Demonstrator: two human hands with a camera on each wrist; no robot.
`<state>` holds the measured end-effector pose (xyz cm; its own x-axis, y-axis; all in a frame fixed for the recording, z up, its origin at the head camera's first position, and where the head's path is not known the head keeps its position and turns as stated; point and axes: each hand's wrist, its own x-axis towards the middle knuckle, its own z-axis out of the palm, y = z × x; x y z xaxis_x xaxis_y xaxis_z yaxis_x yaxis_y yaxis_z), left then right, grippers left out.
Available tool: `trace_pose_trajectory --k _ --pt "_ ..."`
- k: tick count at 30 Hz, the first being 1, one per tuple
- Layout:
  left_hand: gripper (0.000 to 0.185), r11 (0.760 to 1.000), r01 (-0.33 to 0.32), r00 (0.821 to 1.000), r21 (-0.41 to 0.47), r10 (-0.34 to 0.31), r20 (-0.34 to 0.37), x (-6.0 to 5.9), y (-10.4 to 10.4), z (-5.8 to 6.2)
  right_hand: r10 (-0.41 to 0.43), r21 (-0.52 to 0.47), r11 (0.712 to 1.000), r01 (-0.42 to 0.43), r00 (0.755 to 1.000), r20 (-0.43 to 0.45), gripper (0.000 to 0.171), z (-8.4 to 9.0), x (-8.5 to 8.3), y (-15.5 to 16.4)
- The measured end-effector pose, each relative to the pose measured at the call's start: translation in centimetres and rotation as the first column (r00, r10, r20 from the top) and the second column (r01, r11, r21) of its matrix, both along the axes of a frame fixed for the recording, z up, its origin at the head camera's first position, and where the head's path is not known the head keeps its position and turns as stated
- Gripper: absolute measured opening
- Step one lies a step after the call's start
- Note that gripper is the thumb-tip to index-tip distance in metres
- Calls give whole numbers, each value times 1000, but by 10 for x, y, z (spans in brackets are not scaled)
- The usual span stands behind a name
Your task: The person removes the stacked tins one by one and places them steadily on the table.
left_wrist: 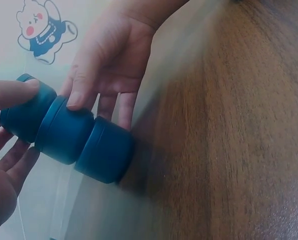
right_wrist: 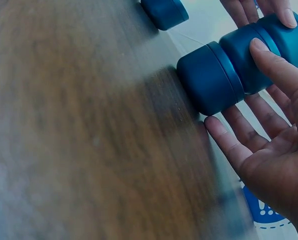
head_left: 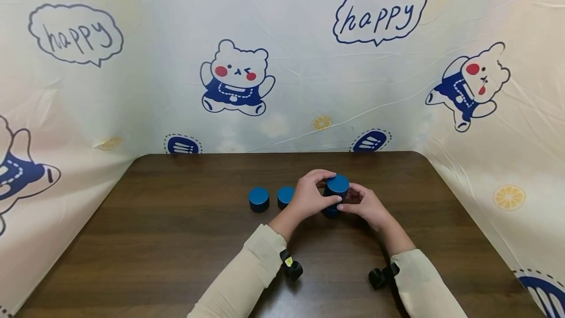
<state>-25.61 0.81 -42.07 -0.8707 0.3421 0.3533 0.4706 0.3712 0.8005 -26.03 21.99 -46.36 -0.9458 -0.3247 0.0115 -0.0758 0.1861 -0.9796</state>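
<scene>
A stack of three dark blue cylinders (head_left: 336,194) stands upright on the brown table (head_left: 176,239), right of centre. My left hand (head_left: 308,198) grips the top cylinder (left_wrist: 26,112), thumb on its side and fingers curled round it. My right hand (head_left: 364,205) holds the stack from the other side: its thumb (right_wrist: 269,60) presses the middle cylinder (right_wrist: 254,57) and its fingers (right_wrist: 239,135) lie spread behind. The bottom cylinder (left_wrist: 106,150) rests on the wood. In the left wrist view my right hand (left_wrist: 109,55) shows behind the stack.
Two more blue cylinders (head_left: 258,198) (head_left: 285,196) stand side by side just left of my left hand. A printed cloth backdrop (head_left: 282,63) walls in the table at the back and both sides. Black wrist mounts (head_left: 291,266) (head_left: 381,276) hang under my sleeves.
</scene>
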Motion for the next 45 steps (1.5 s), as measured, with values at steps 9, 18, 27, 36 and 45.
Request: trace_pose_trajectory --k 9,18,27,36,45 --pt "52 1000 -8 1000 5 8 29 4 -4 1 -10 12 1000 10 1000 7 60 1 1 -1" --pt "52 1000 5 999 21 -5 33 7 -11 2 -7 22 1000 7 1000 -4 61 0 1 -1" --pt "52 1000 4 1000 29 -5 30 8 -20 0 -4 16 1000 4 1000 -18 60 -1 1 -1" --pt "52 998 -8 1000 56 6 28 11 -29 -2 1 21 1000 -1 1000 -13 61 -1 2 -2" --pt "52 995 -31 999 97 28 27 18 -39 1 6 -3 1000 -6 1000 -15 59 -2 3 -3"
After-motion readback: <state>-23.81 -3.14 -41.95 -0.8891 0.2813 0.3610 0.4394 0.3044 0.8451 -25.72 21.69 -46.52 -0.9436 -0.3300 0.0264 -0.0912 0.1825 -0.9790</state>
